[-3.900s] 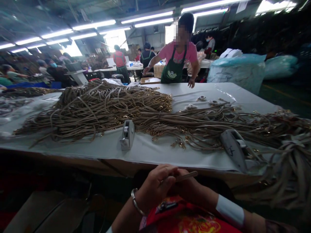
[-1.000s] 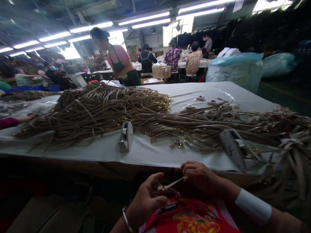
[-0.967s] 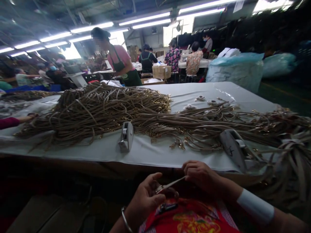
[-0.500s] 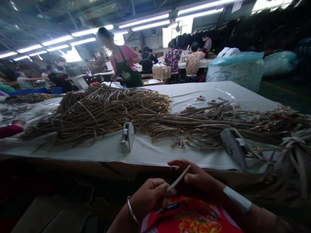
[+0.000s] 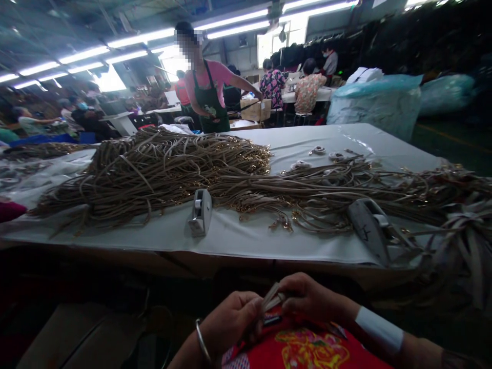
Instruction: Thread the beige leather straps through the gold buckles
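Note:
Close to my body, below the table edge, my left hand [image 5: 239,318] pinches a folded light-coloured strap [image 5: 272,297] between thumb and fingers. From the other side my right hand [image 5: 303,296] closes its fingertips on the same strap. The two hands almost meet, and the fingers hide the strap's lower part. Beneath them is red cloth with a yellow flower pattern [image 5: 307,348]. On the table in front lies a large heap of brownish straps [image 5: 154,174] with gold-coloured metal ends.
A grey tape dispenser [image 5: 200,212] stands near the table's front edge, a second dispenser [image 5: 369,230] further right. More straps [image 5: 465,236] hang over the right edge. Across the white table [image 5: 326,136] stands a person in a green apron [image 5: 209,97]. A sleeve [image 5: 11,210] shows at far left.
My right hand has come down and its fingers have closed on the strap, which now looks folded over. The person in the apron has straightened and stretched an arm to the right.

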